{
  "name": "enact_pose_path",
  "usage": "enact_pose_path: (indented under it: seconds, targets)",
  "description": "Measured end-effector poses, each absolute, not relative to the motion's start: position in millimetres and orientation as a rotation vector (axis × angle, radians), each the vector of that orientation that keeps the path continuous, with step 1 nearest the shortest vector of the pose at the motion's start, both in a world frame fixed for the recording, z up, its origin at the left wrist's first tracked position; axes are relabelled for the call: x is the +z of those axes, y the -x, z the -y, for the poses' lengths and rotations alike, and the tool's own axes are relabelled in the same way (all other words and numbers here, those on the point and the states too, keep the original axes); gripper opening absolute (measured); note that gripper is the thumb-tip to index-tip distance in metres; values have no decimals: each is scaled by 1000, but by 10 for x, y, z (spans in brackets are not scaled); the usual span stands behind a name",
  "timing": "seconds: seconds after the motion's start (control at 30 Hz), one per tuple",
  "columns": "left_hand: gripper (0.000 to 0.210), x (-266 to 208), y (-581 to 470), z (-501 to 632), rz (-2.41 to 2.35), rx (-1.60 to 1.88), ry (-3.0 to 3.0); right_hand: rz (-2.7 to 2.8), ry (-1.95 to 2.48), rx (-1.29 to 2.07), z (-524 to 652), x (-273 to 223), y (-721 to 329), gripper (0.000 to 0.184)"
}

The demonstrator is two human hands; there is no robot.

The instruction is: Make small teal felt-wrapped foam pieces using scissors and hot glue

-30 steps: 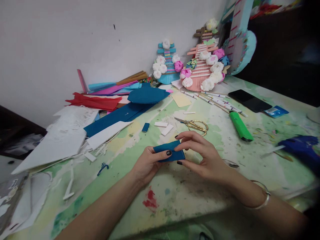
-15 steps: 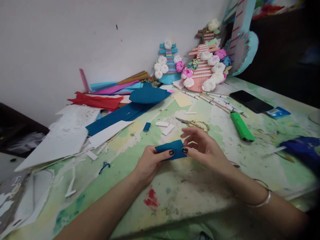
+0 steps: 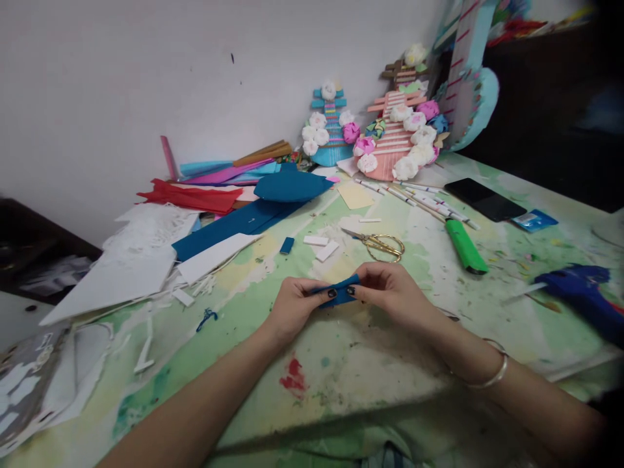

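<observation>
A small piece of blue crepe paper (image 3: pixel 345 294) is held between both hands above the table's front part. My left hand (image 3: pixel 295 305) pinches its left end, thumb on top. At the right end, my right hand (image 3: pixel 385 286) grips it with thumb and fingers, and the paper's upper edge is folded over. Just beyond the hands lie gold-handled scissors (image 3: pixel 385 246), two small white strips (image 3: pixel 327 251) and a little blue-wrapped piece (image 3: pixel 287 245).
Blue crepe paper (image 3: pixel 224 227) and white foam sheets (image 3: pixel 117 273) lie on the left. To the right are a green cutter (image 3: pixel 465 246), a phone (image 3: pixel 485 199) and a blue glue gun (image 3: pixel 580 292). Flower-decorated blue (image 3: pixel 331 153) and pink (image 3: pixel 387 156) instrument models stand at the back.
My right hand's fingers have closed onto the blue paper, which was flat and is now folded along its upper edge. The view has shifted slightly.
</observation>
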State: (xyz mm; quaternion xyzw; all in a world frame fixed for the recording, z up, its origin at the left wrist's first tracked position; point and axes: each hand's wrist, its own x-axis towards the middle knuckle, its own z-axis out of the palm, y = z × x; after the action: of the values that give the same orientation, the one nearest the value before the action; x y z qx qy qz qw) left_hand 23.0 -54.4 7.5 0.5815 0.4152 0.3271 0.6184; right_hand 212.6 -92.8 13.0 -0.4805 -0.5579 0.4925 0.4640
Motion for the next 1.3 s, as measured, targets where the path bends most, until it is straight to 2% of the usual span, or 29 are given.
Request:
enact_pose_path:
  seconds: [0.13,0.5,0.97,1.3]
  targets:
    - [14,74,-220,511,-950,760,-1407,1380,1242,1286,897,125,-2161,13]
    - [27,48,-193,474,-770,663,-1786,1589,1207,1333,865,100,-2215,10]
    - [11,-89,-267,591,-860,845,-2149,1792,1324,1011,742,-81,-2272,8]
    - [11,-82,-288,721,-850,923,-2518,1879,1205,858,867,-77,-2308,14]
